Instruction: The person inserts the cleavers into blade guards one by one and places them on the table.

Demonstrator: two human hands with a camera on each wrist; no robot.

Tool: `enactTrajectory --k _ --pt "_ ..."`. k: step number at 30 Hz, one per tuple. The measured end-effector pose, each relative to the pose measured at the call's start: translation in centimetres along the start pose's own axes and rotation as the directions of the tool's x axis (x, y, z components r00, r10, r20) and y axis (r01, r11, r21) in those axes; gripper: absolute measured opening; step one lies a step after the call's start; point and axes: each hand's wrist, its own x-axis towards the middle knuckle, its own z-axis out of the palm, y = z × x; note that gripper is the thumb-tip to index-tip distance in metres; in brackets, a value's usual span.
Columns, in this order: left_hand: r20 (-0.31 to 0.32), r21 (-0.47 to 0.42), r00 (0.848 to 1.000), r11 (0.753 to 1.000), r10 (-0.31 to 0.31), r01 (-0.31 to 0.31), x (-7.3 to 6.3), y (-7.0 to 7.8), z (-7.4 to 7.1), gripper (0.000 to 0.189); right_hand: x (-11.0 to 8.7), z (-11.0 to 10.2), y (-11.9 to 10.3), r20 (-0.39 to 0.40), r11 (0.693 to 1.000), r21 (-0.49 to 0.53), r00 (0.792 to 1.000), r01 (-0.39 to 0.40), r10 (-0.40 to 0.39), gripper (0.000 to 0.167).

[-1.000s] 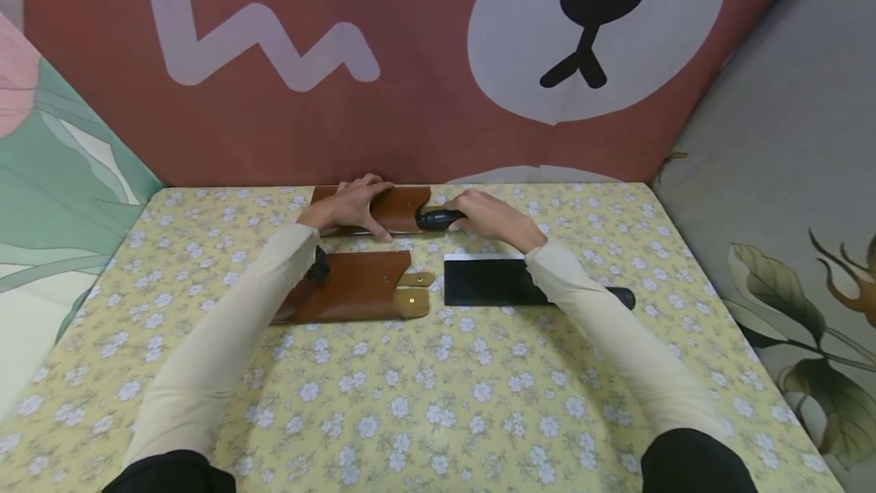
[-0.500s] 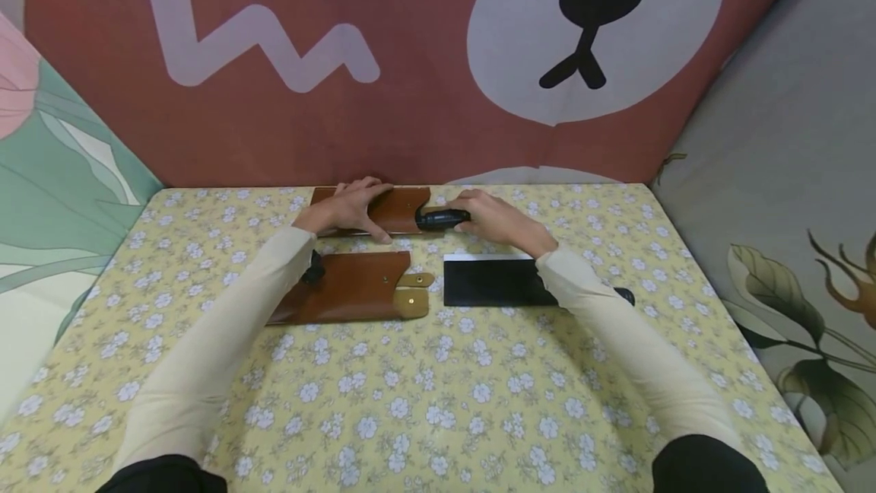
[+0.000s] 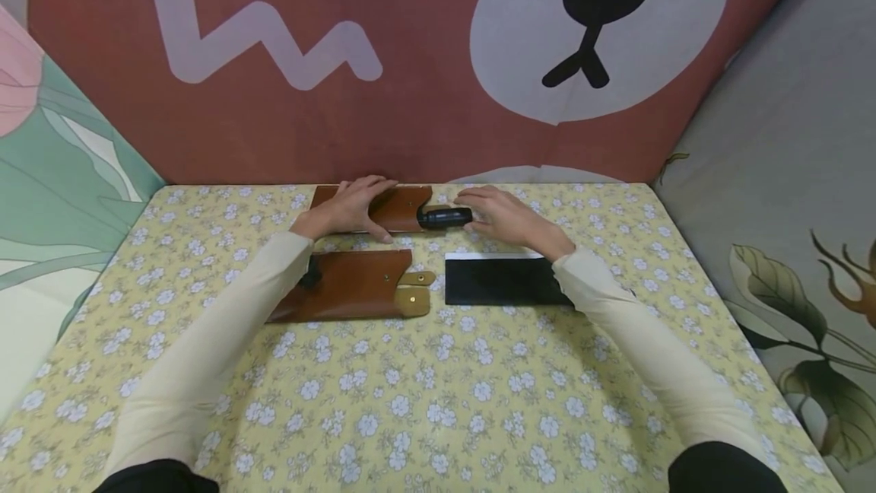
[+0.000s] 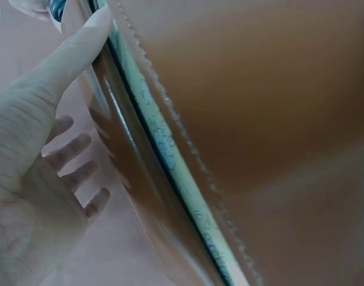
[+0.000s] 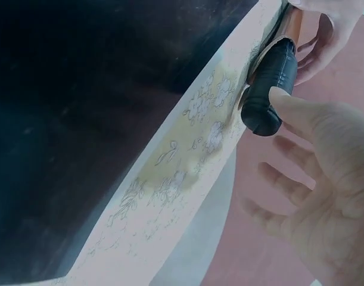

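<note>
Jutting from a flat brown leather sheath (image 3: 399, 211) at the far edge of the yellow floral tabletop (image 3: 383, 417), a black cylindrical handle (image 3: 446, 217) ends by the right hand (image 3: 509, 219), fingers loosely parted; the left hand (image 3: 347, 210) spreads across the sheath. Nearer lie a strapped brown leather sheath (image 3: 356, 286) and a black rectangular blade (image 3: 503, 281).

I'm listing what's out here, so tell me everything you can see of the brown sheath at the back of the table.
The far sheath is flat, brown and glossy, apparently leather, with a curved mouth and a tiny stud beside it. It lies lengthwise along the back of the table, below the red wall, mouth toward the right of the head view. A black handle juts from that mouth. The left grip, a bare hand, rests across it, thumb at the near edge, hiding part.
</note>
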Motion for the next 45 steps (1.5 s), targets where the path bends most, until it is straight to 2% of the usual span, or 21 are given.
enactTrajectory --k 5,9,18,22,28,37,42,45 --pt "-0.042 0.005 0.999 1.0 0.008 -0.008 -0.4 0.0 0.2 0.113 -0.5 0.0 0.4 -0.006 1.0 -0.007 1.0 -0.02 0.02 0.059" --pt "-0.059 -0.007 0.998 1.0 0.027 -0.027 -0.6 0.0 0.6 0.114 -1.3 0.1 0.6 0.007 0.998 0.007 0.998 -0.069 0.069 0.061" --pt "-0.101 0.023 0.994 0.999 0.038 -0.036 -1.1 0.1 0.9 0.111 -2.9 0.3 1.3 -0.011 0.989 -0.077 0.992 -0.127 0.126 0.064" --pt "-0.129 0.028 0.99 0.998 0.054 -0.051 -1.5 0.1 0.8 0.11 -3.6 0.2 1.7 -0.016 0.986 -0.08 0.99 -0.143 0.143 0.066" --pt "-0.154 0.022 0.986 0.998 0.063 -0.06 -2.5 0.0 0.6 0.109 -4.7 -0.1 2.1 -0.013 0.988 -0.027 0.988 -0.154 0.153 0.068" --pt "-0.203 0.057 0.977 0.997 0.06 -0.049 -3.5 -0.6 0.7 0.105 -6.2 -0.1 2.3 0.003 0.987 0.025 0.987 -0.161 0.161 0.076" --pt "-0.212 0.041 0.976 0.998 0.059 -0.051 -4.0 -0.8 0.9 0.103 -7.0 -0.4 2.4 0.019 0.983 0.039 0.984 -0.178 0.177 0.078" --pt "-0.208 0.033 0.976 0.998 0.064 -0.059 -4.3 -0.5 0.9 0.103 -7.5 -0.5 2.4 0.003 0.983 0.053 0.984 -0.176 0.177 0.075"
